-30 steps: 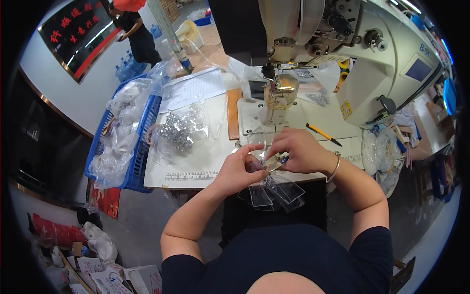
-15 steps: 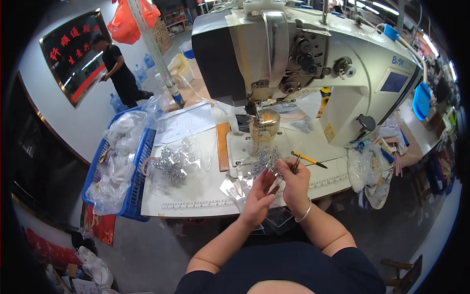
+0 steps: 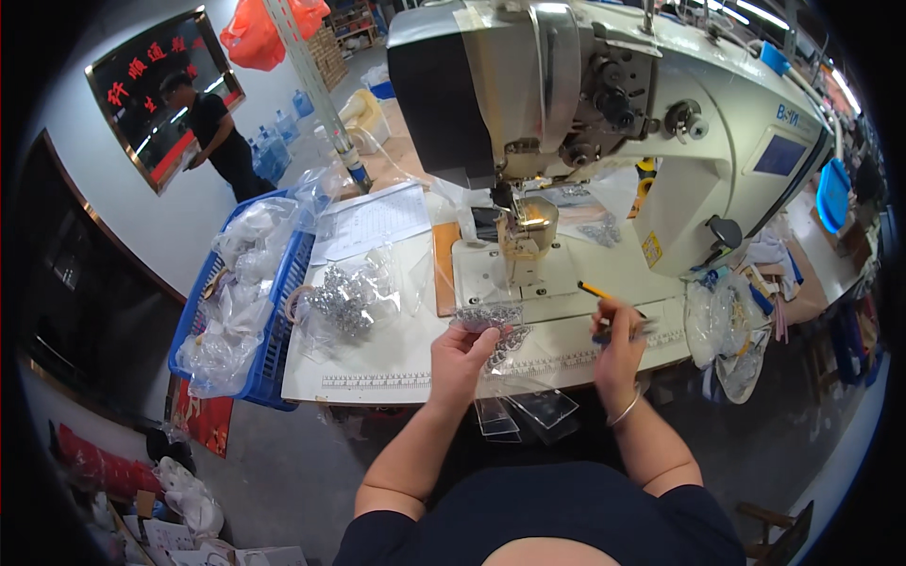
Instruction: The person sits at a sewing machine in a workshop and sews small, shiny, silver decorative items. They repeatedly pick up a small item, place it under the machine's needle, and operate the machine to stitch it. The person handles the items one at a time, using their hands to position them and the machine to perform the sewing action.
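Note:
Between the thumb and fingers of my left hand [image 3: 460, 357] is a silver glittery trim piece [image 3: 505, 344], held over the table just in front of the sewing machine's needle area [image 3: 530, 231]. My right hand [image 3: 618, 341] is curled to the right, apart from the piece. It grips a small dark metal tool, seemingly thread snips [image 3: 646, 327], smeared by motion. A yellow-and-black pen-like tool [image 3: 595, 291] lies just beyond that hand. Clear plastic pieces [image 3: 543, 410] hang over the table's front edge, below my hands.
A pile of silver trim pieces in clear plastic [image 3: 344, 300] lies left of the machine. Beside the table stands a blue basket [image 3: 274, 354] of plastic bags. Papers [image 3: 377, 226] and an orange-brown strip [image 3: 444, 269] lie behind. A person [image 3: 215, 137] is at far left.
My hands have parted: the right moved right with its tool, the left moved left and kept the silver piece. The whole view has shifted slightly, and the far person's pose differs.

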{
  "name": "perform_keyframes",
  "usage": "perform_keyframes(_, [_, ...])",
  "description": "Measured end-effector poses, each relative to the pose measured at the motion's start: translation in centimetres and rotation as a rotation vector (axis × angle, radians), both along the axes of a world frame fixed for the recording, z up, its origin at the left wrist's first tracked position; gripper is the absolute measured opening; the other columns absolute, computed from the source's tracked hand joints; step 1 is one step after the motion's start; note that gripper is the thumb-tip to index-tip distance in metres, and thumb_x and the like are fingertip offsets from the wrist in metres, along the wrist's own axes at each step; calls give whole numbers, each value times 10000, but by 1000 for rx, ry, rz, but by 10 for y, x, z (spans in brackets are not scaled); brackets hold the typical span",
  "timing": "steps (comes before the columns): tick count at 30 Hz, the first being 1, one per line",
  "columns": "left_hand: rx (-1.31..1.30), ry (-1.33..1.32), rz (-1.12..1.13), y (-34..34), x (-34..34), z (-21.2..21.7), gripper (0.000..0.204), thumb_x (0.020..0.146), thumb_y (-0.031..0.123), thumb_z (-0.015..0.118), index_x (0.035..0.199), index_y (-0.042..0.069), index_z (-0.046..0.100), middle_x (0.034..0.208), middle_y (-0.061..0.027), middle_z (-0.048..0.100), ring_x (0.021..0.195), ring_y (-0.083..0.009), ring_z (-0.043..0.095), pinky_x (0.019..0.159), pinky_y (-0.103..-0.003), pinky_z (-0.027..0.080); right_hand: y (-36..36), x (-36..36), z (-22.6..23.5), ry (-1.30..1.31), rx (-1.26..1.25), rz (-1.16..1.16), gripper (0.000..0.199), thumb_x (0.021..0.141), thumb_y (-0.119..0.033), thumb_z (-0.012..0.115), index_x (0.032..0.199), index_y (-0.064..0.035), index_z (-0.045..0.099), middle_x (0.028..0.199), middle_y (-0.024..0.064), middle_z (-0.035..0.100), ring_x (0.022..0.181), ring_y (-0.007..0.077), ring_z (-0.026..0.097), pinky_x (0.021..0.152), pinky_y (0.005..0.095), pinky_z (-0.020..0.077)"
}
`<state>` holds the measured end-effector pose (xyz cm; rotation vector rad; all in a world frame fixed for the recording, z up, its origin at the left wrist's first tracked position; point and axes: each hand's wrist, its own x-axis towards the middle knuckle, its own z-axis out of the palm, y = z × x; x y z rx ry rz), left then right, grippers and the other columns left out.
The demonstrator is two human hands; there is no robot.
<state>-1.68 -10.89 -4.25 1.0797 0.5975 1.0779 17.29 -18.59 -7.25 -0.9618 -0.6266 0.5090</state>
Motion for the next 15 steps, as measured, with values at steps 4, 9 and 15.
perform_keyframes(4, [145,396,-198,13,-17,12,135,804,93,677,886,-11,654,782,-33,666,692,-64,580,617,-211,459,-1,15,34,-521,-51,-112,185,855,-129,622,1015,-37,622,958,69,584,769,132,535,621,240,449])
perform_keyframes(9, [293,683,-362,19,-25,28,158,760,118,702,836,-13,657,721,-33,656,658,-62,580,601,-216,459,11,7,89,-1374,-14,-95,470,716,-196,756,1123,-43,579,1135,120,563,890,262,563,782,334,474])
perform_keyframes(15, [216,555,-262,14,-25,22,156,765,119,699,830,-14,650,729,-40,657,678,-71,591,621,-223,473,24,2,73,-712,-386,391,618,680,-160,785,1213,-8,512,1109,87,608,994,184,552,877,333,448])
